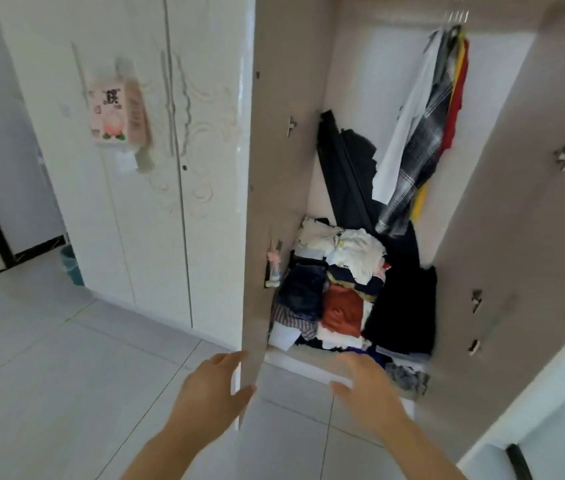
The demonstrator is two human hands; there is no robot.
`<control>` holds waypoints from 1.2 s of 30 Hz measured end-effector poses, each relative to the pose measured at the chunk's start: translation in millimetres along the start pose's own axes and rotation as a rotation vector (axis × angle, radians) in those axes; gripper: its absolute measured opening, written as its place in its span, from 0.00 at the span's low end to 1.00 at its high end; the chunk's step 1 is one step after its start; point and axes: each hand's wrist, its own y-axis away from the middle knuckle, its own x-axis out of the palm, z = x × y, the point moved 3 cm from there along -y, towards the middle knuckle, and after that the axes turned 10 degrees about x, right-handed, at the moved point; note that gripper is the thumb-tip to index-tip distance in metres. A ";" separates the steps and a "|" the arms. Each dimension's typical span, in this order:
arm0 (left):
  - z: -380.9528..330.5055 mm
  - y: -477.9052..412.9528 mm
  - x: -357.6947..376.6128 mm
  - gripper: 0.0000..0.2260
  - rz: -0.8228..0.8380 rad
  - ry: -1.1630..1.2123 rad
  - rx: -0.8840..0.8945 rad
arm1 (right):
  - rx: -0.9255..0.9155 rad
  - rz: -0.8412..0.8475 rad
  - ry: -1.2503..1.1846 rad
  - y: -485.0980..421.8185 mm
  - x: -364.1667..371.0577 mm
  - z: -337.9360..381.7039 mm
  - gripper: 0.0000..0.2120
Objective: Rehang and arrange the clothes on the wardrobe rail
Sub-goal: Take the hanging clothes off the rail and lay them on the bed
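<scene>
Left hand (210, 386): holds the lower free edge of the open beige-faced left wardrobe door (274, 168). The thumb lies on the inner face and the fingers reach round the edge to the outer face.
Right hand (367, 386): fingers spread and relaxed, holding nothing. It hovers just before the front lip of the white wardrobe floor panel (295, 362).
Hanging clothes (423, 133): a white garment, a grey-and-white checked shirt, a yellow garment and a red garment. They are bunched together at the upper right corner of the wardrobe, hanging slantwise.
Metal hanger hooks (458, 16): visible above the bunch at the top edge. The rail itself cannot be made out.
Long black garment (343, 168): leans against the back wall, left of the hanging bunch.
Mixed heap of loose clothes (343, 289): covers the floor panel from the left wall to the right wall. White pieces lie on top, dark denim at the left, an orange-red piece in the middle and a black piece at the right.
Crumpled grey cloth (407, 375): lies at the front right corner of the floor panel, overhanging the lip.
Open right wardrobe door (516, 202): beige inner face, with metal hinges showing.
Closed white ornamented doors (156, 150): left of the open section. They carry a pink carton-shaped item (114, 112).
Pale blue waste bin (72, 265): stands on the white tiled floor (49, 375) against the closed doors' left end.
</scene>
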 end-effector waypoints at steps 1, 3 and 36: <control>-5.7 -24.8 -0.1 0.23 0.001 0.024 0.033 | 0.018 -0.021 -0.014 -17.0 -8.2 -2.0 0.23; -14.1 -73.3 -0.2 0.23 0.004 0.071 0.098 | 0.061 -0.070 -0.078 -49.5 -26.2 -2.5 0.23; -218.4 -679.8 -97.1 0.20 -0.455 0.552 0.530 | -0.326 -0.747 -0.332 -520.3 -423.3 35.2 0.22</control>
